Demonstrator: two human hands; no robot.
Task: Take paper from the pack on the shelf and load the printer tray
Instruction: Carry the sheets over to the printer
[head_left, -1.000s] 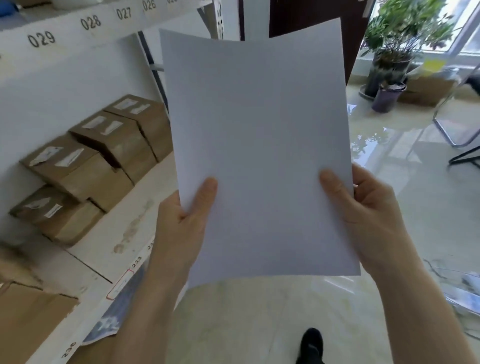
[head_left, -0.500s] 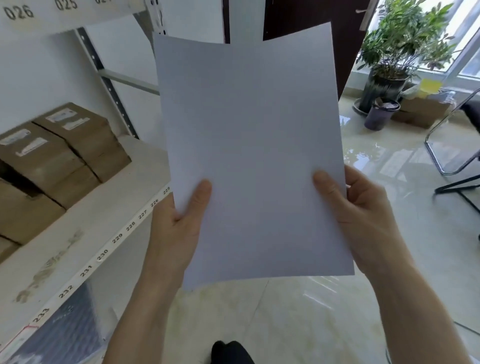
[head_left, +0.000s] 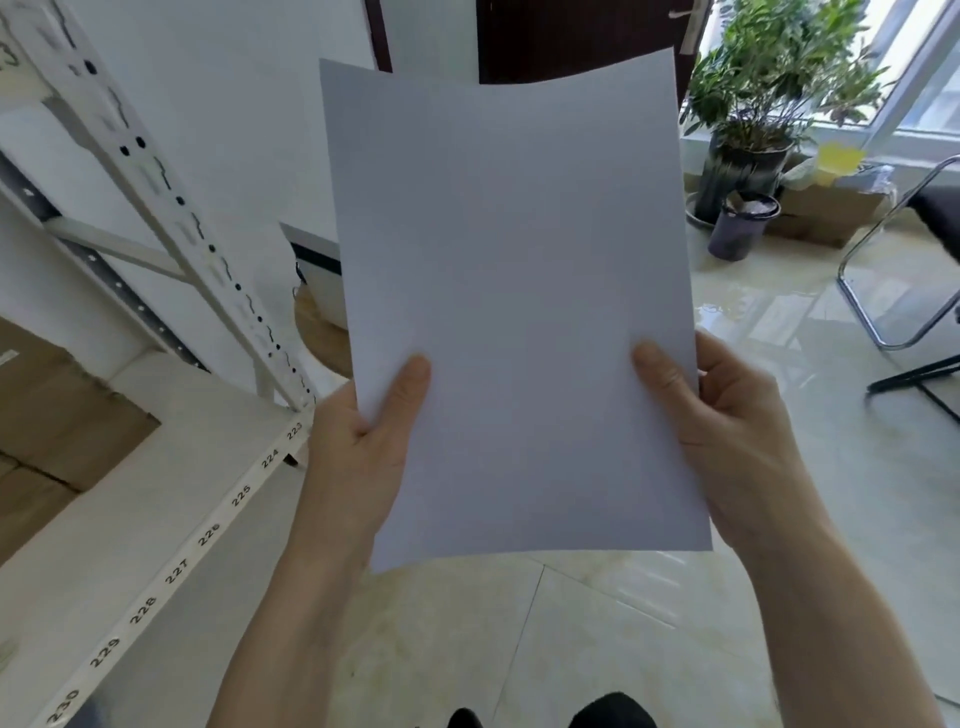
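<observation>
A thin stack of white paper (head_left: 514, 291) is held upright in front of me, filling the middle of the view. My left hand (head_left: 363, 447) grips its lower left edge, thumb on the front. My right hand (head_left: 727, 431) grips the lower right edge the same way. The white shelf (head_left: 156, 499) with numbered labels lies to my left. No printer or paper pack is visible; the paper hides what lies straight ahead.
Brown cardboard boxes (head_left: 57, 410) sit on the shelf at far left. A slanted white shelf post (head_left: 171, 208) rises beside it. A potted plant (head_left: 763, 98), a dark bin (head_left: 740, 226) and a metal chair frame (head_left: 893, 291) stand at right on the glossy tiled floor (head_left: 779, 519).
The view has swung right along the shelf: the boxes slid off to the left and the shelf's end post came into view. Both hands keep the same grip on the paper.
</observation>
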